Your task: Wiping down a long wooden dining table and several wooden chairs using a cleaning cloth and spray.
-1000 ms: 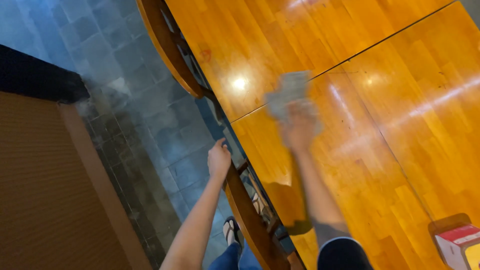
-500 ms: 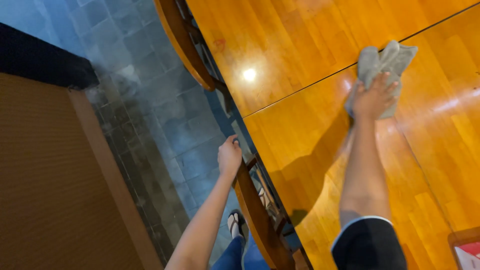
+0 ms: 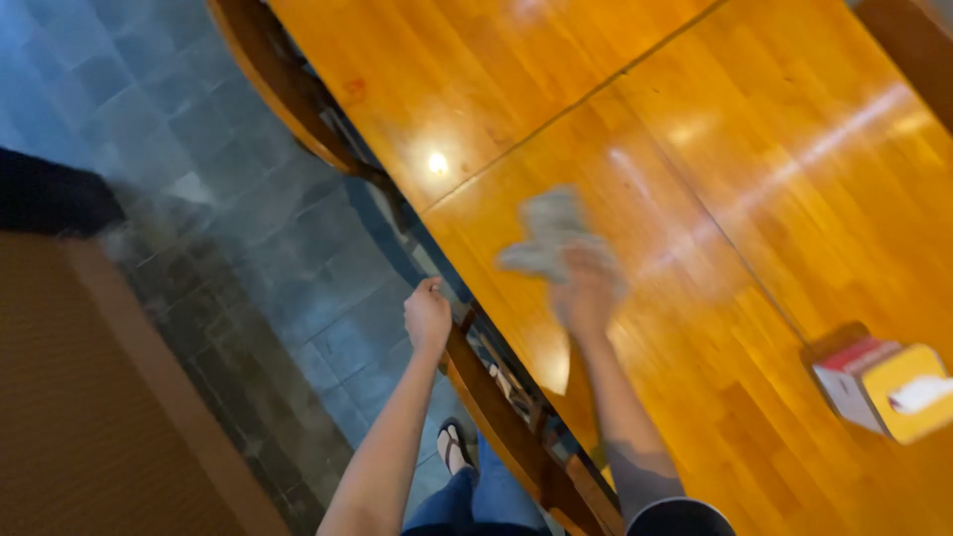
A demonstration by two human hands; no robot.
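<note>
My right hand (image 3: pixel 584 296) presses a grey cloth (image 3: pixel 548 236) flat against the glossy orange wooden table (image 3: pixel 754 179), near its left edge; both are blurred by motion. My left hand (image 3: pixel 428 317) grips the top rail of a dark wooden chair (image 3: pixel 496 412) tucked against the table's edge. A dark seam runs across the tabletop just beyond the cloth.
A yellow and red tissue box (image 3: pixel 882 387) stands on the table at the right. A second wooden chair (image 3: pixel 283 84) stands at the table's edge further away. Grey stone floor tiles (image 3: pixel 248 228) lie to the left, with a brown mat (image 3: pixel 89 397) beside them. My sandalled foot (image 3: pixel 455 449) shows below.
My right hand has swept the cloth back towards me and to the left across the table. The view has shifted, bringing the tissue box into sight. My left hand stays on the chair.
</note>
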